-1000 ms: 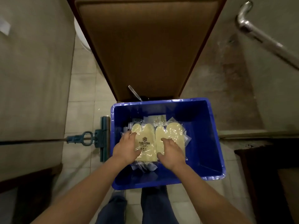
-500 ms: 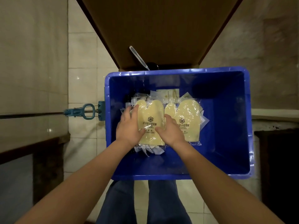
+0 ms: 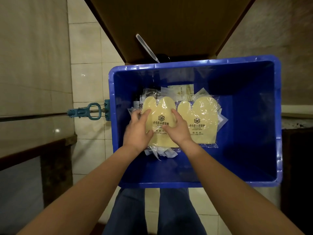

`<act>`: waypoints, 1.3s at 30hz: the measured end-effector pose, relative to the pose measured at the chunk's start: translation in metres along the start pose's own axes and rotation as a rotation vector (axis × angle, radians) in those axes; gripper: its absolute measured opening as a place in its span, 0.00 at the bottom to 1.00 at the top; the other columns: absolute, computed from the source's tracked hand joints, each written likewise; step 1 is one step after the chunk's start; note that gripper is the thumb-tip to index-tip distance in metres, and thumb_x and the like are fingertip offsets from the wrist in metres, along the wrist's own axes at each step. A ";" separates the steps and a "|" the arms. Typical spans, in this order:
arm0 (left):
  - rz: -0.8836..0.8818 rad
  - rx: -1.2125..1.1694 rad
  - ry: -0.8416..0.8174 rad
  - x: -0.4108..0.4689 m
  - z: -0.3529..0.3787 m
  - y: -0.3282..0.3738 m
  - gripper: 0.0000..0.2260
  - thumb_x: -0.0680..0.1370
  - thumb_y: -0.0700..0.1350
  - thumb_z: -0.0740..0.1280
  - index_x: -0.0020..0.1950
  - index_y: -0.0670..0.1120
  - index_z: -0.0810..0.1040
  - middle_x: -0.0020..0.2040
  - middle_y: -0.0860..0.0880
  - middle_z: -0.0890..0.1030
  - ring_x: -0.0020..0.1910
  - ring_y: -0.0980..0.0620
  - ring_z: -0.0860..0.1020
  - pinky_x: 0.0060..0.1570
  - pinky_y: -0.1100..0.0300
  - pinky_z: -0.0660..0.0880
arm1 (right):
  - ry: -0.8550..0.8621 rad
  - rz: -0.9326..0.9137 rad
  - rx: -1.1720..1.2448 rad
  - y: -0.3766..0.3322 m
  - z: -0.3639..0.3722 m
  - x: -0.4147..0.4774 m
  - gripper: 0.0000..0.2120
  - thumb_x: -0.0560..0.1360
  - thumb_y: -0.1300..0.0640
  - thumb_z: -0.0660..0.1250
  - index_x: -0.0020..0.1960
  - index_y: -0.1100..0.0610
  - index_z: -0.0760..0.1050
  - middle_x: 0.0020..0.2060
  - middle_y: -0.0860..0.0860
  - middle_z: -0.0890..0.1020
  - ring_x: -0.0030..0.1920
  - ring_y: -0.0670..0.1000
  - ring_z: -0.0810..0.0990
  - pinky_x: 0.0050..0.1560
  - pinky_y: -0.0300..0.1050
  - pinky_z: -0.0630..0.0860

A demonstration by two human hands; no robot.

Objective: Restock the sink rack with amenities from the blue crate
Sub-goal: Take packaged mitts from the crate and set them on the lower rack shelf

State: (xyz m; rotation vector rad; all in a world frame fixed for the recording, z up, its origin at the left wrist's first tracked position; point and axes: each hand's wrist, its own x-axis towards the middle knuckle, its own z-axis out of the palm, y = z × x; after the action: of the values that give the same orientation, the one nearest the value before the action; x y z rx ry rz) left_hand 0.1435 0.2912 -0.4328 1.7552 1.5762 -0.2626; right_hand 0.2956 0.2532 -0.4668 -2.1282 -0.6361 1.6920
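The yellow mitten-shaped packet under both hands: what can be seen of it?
The mitten packet is a flat, pale yellow mitt sealed in clear, shiny plastic, printed with a dark pinwheel logo and lines of text. It lies in the blue crate on a heap of small sachets, beside a matching packet on its right. The left hand and right hand rest on it; whether they grip it is unclear.

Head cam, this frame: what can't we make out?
- Sink rack: outside the head view.
- Small white sachets: head view, mostly buried under the left yellow mitt-shaped wrapped packet and the right packet in the blue plastic crate; count unknown.
- Dark bottle-like item: shadowed, label too small.
- Left hand: grips or only rests on the left packet? Unclear.
- White handle: lower end behind crate rim.
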 end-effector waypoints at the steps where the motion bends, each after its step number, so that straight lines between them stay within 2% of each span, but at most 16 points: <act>1: 0.003 -0.008 0.002 -0.001 -0.001 0.001 0.33 0.76 0.45 0.70 0.77 0.52 0.59 0.71 0.49 0.58 0.57 0.48 0.73 0.56 0.52 0.75 | 0.007 -0.011 -0.001 0.000 0.001 -0.001 0.38 0.72 0.54 0.73 0.77 0.42 0.59 0.70 0.51 0.70 0.67 0.52 0.72 0.69 0.54 0.70; 3: 0.010 -0.021 0.006 -0.002 -0.004 0.004 0.34 0.75 0.45 0.70 0.77 0.51 0.59 0.70 0.49 0.59 0.55 0.50 0.73 0.52 0.53 0.76 | 0.035 -0.041 0.005 0.001 0.000 -0.004 0.39 0.70 0.53 0.73 0.77 0.43 0.60 0.69 0.50 0.71 0.69 0.52 0.71 0.69 0.53 0.70; 5: 0.018 -0.032 0.006 -0.004 -0.007 0.008 0.34 0.75 0.45 0.70 0.77 0.51 0.59 0.70 0.50 0.59 0.53 0.50 0.73 0.49 0.54 0.77 | 0.058 -0.063 0.045 0.000 -0.004 -0.007 0.39 0.71 0.57 0.74 0.77 0.45 0.61 0.68 0.50 0.72 0.68 0.49 0.70 0.68 0.43 0.68; 6: 0.024 -0.038 0.007 -0.006 -0.009 0.011 0.34 0.75 0.45 0.70 0.77 0.51 0.59 0.70 0.50 0.58 0.51 0.51 0.74 0.47 0.55 0.77 | 0.062 -0.067 0.074 -0.001 -0.007 -0.010 0.38 0.71 0.59 0.73 0.77 0.46 0.61 0.68 0.50 0.71 0.66 0.46 0.70 0.64 0.37 0.67; 8: 0.044 -0.046 0.012 -0.010 -0.012 0.016 0.34 0.75 0.45 0.70 0.77 0.52 0.58 0.70 0.51 0.58 0.45 0.52 0.75 0.41 0.57 0.75 | 0.080 -0.079 0.132 -0.002 -0.013 -0.015 0.38 0.72 0.62 0.73 0.76 0.46 0.62 0.67 0.48 0.71 0.62 0.43 0.70 0.58 0.32 0.66; 13: 0.111 -0.049 0.029 -0.018 -0.020 0.030 0.34 0.75 0.45 0.70 0.77 0.53 0.57 0.70 0.51 0.58 0.41 0.54 0.74 0.33 0.62 0.70 | 0.153 -0.144 0.167 -0.009 -0.032 -0.034 0.35 0.72 0.64 0.73 0.74 0.45 0.66 0.66 0.50 0.71 0.67 0.47 0.70 0.66 0.38 0.68; 14: 0.127 -0.042 0.029 -0.019 -0.020 0.033 0.34 0.75 0.46 0.69 0.77 0.53 0.57 0.70 0.52 0.58 0.40 0.55 0.73 0.30 0.64 0.67 | 0.169 -0.151 0.172 -0.010 -0.038 -0.038 0.35 0.72 0.65 0.72 0.74 0.45 0.67 0.65 0.50 0.70 0.66 0.48 0.71 0.65 0.37 0.69; 17: 0.167 -0.033 0.022 -0.022 -0.019 0.045 0.34 0.75 0.46 0.68 0.78 0.53 0.56 0.70 0.52 0.58 0.39 0.56 0.72 0.28 0.66 0.64 | 0.203 -0.163 0.171 -0.011 -0.057 -0.047 0.34 0.73 0.66 0.71 0.74 0.45 0.66 0.61 0.48 0.68 0.59 0.45 0.72 0.49 0.20 0.68; 19: 0.189 -0.034 0.005 -0.023 -0.016 0.053 0.34 0.76 0.47 0.68 0.78 0.53 0.56 0.70 0.51 0.58 0.41 0.55 0.73 0.30 0.64 0.67 | 0.237 -0.165 0.150 -0.008 -0.067 -0.052 0.34 0.73 0.65 0.71 0.74 0.45 0.66 0.60 0.49 0.68 0.54 0.44 0.72 0.44 0.18 0.67; 21: 0.205 -0.027 -0.015 -0.022 -0.012 0.062 0.35 0.76 0.47 0.69 0.78 0.52 0.55 0.70 0.51 0.57 0.43 0.54 0.74 0.35 0.61 0.71 | 0.267 -0.169 0.148 -0.004 -0.076 -0.053 0.34 0.73 0.65 0.72 0.74 0.45 0.66 0.60 0.49 0.69 0.55 0.45 0.73 0.45 0.20 0.69; 25: 0.217 0.002 -0.091 -0.015 0.000 0.081 0.37 0.75 0.48 0.69 0.79 0.51 0.53 0.72 0.51 0.55 0.46 0.53 0.74 0.41 0.58 0.73 | 0.309 -0.154 0.136 0.008 -0.093 -0.052 0.34 0.73 0.64 0.72 0.74 0.44 0.67 0.60 0.48 0.68 0.62 0.49 0.73 0.56 0.33 0.70; 29: 0.235 0.034 -0.160 -0.007 0.018 0.094 0.37 0.76 0.49 0.69 0.79 0.51 0.52 0.73 0.51 0.55 0.52 0.51 0.75 0.48 0.55 0.76 | 0.329 -0.115 0.113 0.025 -0.107 -0.047 0.34 0.74 0.65 0.71 0.75 0.46 0.66 0.66 0.50 0.67 0.65 0.48 0.71 0.61 0.36 0.70; 32: 0.243 0.045 -0.200 -0.001 0.034 0.098 0.37 0.76 0.50 0.69 0.79 0.51 0.51 0.74 0.51 0.54 0.53 0.51 0.75 0.49 0.56 0.75 | 0.350 -0.083 0.089 0.040 -0.113 -0.039 0.34 0.74 0.65 0.70 0.74 0.46 0.66 0.70 0.51 0.65 0.67 0.48 0.69 0.60 0.34 0.67; 34: 0.252 0.049 -0.221 0.003 0.044 0.098 0.38 0.76 0.50 0.69 0.79 0.51 0.51 0.75 0.52 0.53 0.58 0.50 0.75 0.52 0.57 0.74 | 0.355 -0.064 0.075 0.048 -0.115 -0.034 0.34 0.74 0.65 0.70 0.74 0.45 0.66 0.70 0.51 0.65 0.67 0.48 0.70 0.61 0.37 0.69; 39: 0.233 0.060 -0.216 0.017 0.062 0.098 0.38 0.76 0.51 0.70 0.79 0.50 0.52 0.78 0.51 0.52 0.70 0.47 0.67 0.66 0.53 0.68 | 0.335 -0.048 0.009 0.060 -0.119 -0.014 0.33 0.74 0.64 0.69 0.75 0.44 0.65 0.69 0.49 0.66 0.66 0.49 0.71 0.62 0.42 0.73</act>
State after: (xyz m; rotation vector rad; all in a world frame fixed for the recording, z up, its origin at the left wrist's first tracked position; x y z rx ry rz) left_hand 0.2570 0.2679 -0.4486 1.8691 1.2114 -0.3742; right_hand 0.4168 0.1962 -0.4602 -2.2964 -0.5718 1.2675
